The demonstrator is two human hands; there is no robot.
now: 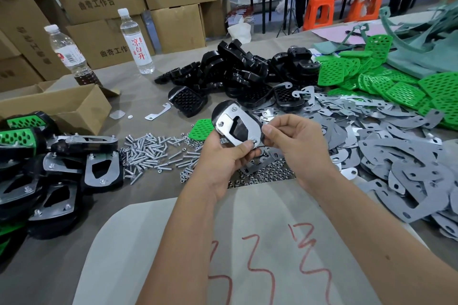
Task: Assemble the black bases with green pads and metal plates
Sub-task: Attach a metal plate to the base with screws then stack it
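My left hand (224, 150) grips the black base (238, 126) from below, thumb curled over its near edge, holding it up above the nut pile (262, 176). A metal plate (239, 122) sits on the base, fasteners showing at three corners. My right hand (295, 142) is at the base's right corner, fingertips (267, 129) pinched together on something small; probably a nut going on the screw end there, but it's too small to tell. Everything else placed relative to the held base: loose screws (151, 153) to its left, a spare green pad (202, 127) just behind-left, nuts directly under it, unassembled black bases (238, 69) heaped behind, bare metal plates (371, 146) spread to its right, green pads (396, 82) behind-right. Finished units (59, 168) are stacked far left, beside a cardboard box (62, 106). Risks, as I judge it: the nut cross-threads or slips from my fingertips and vanishes into the nut pile below; the cause would be starting it at an angle while the base is tilted in the air. If my left grip loosens, the plate could shift off its holes and the near screw could back out. I can't see whether a green pad is seated on the underside of this unit, so check before tightening.
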